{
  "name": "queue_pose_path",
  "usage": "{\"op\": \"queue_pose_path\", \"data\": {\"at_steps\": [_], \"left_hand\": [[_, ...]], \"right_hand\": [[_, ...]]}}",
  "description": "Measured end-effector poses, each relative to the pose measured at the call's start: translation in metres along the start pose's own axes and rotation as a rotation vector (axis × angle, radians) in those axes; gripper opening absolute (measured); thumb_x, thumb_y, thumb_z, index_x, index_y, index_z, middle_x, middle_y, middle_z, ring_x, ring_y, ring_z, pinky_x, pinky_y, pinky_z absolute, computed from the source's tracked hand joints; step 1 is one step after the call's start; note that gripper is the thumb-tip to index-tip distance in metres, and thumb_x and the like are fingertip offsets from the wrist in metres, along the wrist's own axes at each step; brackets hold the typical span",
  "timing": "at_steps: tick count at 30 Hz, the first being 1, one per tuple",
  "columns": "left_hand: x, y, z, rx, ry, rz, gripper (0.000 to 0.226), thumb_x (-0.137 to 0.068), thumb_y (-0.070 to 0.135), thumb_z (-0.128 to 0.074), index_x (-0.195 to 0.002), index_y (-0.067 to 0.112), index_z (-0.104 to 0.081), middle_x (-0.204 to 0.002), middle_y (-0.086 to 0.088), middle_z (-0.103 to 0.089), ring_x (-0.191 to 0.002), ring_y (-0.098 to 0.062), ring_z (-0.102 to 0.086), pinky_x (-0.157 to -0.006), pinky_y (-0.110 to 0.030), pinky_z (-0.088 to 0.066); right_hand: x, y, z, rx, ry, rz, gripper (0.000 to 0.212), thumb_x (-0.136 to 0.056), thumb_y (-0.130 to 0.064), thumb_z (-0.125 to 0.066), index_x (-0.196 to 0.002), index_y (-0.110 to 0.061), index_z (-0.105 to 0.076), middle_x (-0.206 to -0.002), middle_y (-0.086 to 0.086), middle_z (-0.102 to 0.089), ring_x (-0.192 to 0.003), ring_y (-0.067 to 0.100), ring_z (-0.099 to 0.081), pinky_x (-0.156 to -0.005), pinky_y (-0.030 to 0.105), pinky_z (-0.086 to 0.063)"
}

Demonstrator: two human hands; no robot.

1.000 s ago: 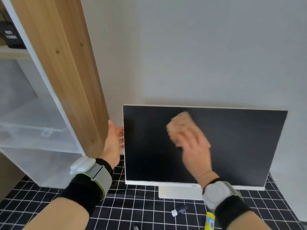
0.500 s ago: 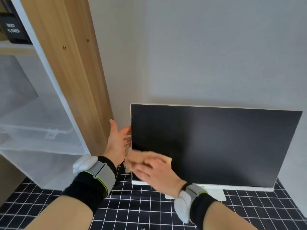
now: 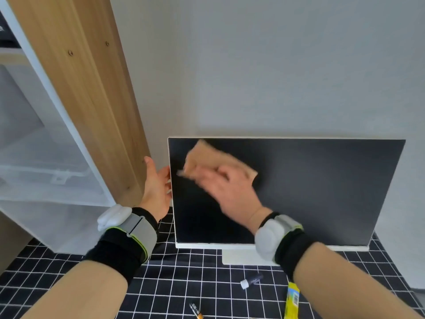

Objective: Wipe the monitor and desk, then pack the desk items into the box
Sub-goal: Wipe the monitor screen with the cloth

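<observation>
Okay, right grip (image 3: 230, 194) is pressing a tan cloth (image 3: 207, 157) against the upper left part of the monitor (image 3: 322, 192) screen. The hand is motion-blurred, but the fingers are looking spread and flat over the cloth, not curled round it. Left grip (image 3: 156, 192) is standing open, fingers straight and thumb up, fingertips touching the monitor's left edge. Its thumb is sitting just beside the wooden panel (image 3: 92, 100).

The monitor is standing upright on its white base at the back of the counter (image 3: 172, 284), close to the grey wall, its screen dark. The counter is wearing a black cover with a white grid.

In front of the base, a small black tube with a white cap (image 3: 251, 280) is lying on its side. A yellow packet (image 3: 292, 300) is lying near it, right beside the right forearm. A small dark cylinder with an orange end (image 3: 196, 310) is lying at the bottom edge, partly cut off.

At left, a white shelf unit (image 3: 76, 185) is holding a clear plastic bin (image 3: 46, 171). Both wrists are wearing grey and black bands.
</observation>
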State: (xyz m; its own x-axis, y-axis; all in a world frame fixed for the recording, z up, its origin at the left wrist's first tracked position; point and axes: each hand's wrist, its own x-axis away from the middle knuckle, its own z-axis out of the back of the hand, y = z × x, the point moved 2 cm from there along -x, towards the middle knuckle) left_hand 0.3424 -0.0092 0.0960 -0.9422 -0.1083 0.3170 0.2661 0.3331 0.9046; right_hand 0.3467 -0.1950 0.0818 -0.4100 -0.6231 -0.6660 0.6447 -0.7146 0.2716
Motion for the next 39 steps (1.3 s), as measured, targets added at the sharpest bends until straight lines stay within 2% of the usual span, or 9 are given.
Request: {"op": "queue_pose_path", "data": {"at_steps": [5, 9, 11, 17, 22, 25, 31, 35, 39], "left_hand": [[0.013, 0.002, -0.008, -0.077, 0.049, -0.11, 0.083, -0.089, 0.072, -0.01, -0.142, 0.017, -0.041, -0.138, -0.004, -0.053, -0.129, -0.023, -0.048, -0.111, -0.041, -0.034], [0.033, 0.02, -0.04, -0.66, 0.393, -0.776, 0.063, -0.096, 0.052, -0.021, -0.146, 0.015, -0.035, -0.151, -0.007, -0.035, -0.142, -0.02, -0.025, -0.118, -0.032, -0.013], [0.038, 0.026, -0.084, -0.904, 0.237, -1.053, 0.059, -0.097, 0.046, -0.021, -0.142, 0.014, -0.042, -0.15, -0.007, -0.038, -0.145, -0.021, -0.022, -0.12, -0.036, -0.01], [0.025, 0.017, -0.189, -1.484, -0.162, -0.966, 0.065, -0.098, 0.054, -0.007, -0.147, 0.022, -0.035, -0.152, 0.003, -0.038, -0.147, -0.016, -0.017, -0.119, -0.049, 0.01], [0.025, 0.022, -0.19, -1.286, -0.194, -0.89, 0.05, -0.104, 0.036, -0.018, -0.13, 0.019, -0.057, -0.136, 0.002, -0.055, -0.136, -0.015, -0.037, -0.118, -0.041, 0.015], [0.027, 0.022, -0.189, -1.273, -0.183, -0.887, 0.055, -0.103, 0.039, -0.015, -0.129, 0.017, -0.059, -0.135, 0.001, -0.056, -0.135, -0.014, -0.038, -0.117, -0.039, 0.017], [0.024, 0.019, -0.19, -1.299, -0.192, -0.89, 0.059, -0.101, 0.043, -0.013, -0.132, 0.019, -0.057, -0.137, 0.003, -0.055, -0.137, -0.013, -0.037, -0.116, -0.04, 0.017], [0.022, 0.02, -0.185, -1.318, -0.189, -0.898, 0.059, -0.1, 0.045, -0.012, -0.134, 0.021, -0.054, -0.139, 0.003, -0.054, -0.138, -0.013, -0.035, -0.118, -0.042, 0.015], [0.022, 0.018, -0.183, -1.39, -0.222, -0.904, 0.058, -0.101, 0.045, -0.013, -0.142, 0.019, -0.045, -0.149, 0.002, -0.044, -0.147, -0.015, -0.019, -0.119, -0.043, 0.013]], "right_hand": [[0.134, -0.042, -0.026, -0.025, -0.434, 0.372, 0.038, -0.087, -0.021, -0.058, -0.124, -0.029, -0.059, -0.136, -0.015, -0.051, -0.106, 0.018, -0.044, -0.083, 0.033, -0.049], [0.158, -0.003, 0.001, 0.057, -0.375, 0.262, 0.042, -0.085, -0.015, -0.051, -0.125, -0.028, -0.058, -0.138, -0.013, -0.053, -0.104, 0.021, -0.044, -0.083, 0.035, -0.044], [0.149, 0.022, 0.017, 0.159, -0.305, 0.182, 0.045, -0.088, -0.014, -0.045, -0.13, -0.027, -0.054, -0.143, -0.009, -0.05, -0.104, 0.025, -0.043, -0.081, 0.038, -0.038], [0.129, 0.096, 0.059, 0.194, 0.029, -0.326, 0.041, -0.089, -0.003, -0.052, -0.125, -0.021, -0.055, -0.143, -0.001, -0.052, -0.106, 0.03, -0.051, -0.086, 0.041, -0.047], [0.207, 0.157, 0.087, 0.23, 0.257, -1.094, 0.05, -0.074, 0.008, -0.044, -0.12, -0.01, -0.053, -0.145, 0.014, -0.044, -0.095, 0.039, -0.049, -0.087, 0.041, -0.037], [0.237, 0.132, 0.075, 0.131, 0.316, -1.335, 0.057, -0.071, 0.011, -0.048, -0.123, -0.01, -0.041, -0.147, 0.02, -0.036, -0.097, 0.043, -0.045, -0.087, 0.043, -0.032], [0.215, 0.002, 0.013, -0.212, 0.112, -1.231, 0.07, -0.065, 0.015, -0.057, -0.126, -0.015, -0.042, -0.145, 0.014, -0.025, -0.109, 0.032, -0.036, -0.094, 0.045, -0.042], [0.182, -0.054, -0.007, -0.464, -0.151, -0.737, 0.054, -0.078, 0.005, -0.061, -0.127, -0.017, -0.051, -0.143, 0.003, -0.031, -0.131, 0.022, -0.036, -0.108, 0.032, -0.041], [0.165, -0.082, -0.016, -0.712, -0.559, -0.402, 0.046, -0.084, 0.003, -0.059, -0.127, -0.01, -0.054, -0.144, 0.003, -0.038, -0.134, 0.025, -0.037, -0.108, 0.041, -0.041]]}}
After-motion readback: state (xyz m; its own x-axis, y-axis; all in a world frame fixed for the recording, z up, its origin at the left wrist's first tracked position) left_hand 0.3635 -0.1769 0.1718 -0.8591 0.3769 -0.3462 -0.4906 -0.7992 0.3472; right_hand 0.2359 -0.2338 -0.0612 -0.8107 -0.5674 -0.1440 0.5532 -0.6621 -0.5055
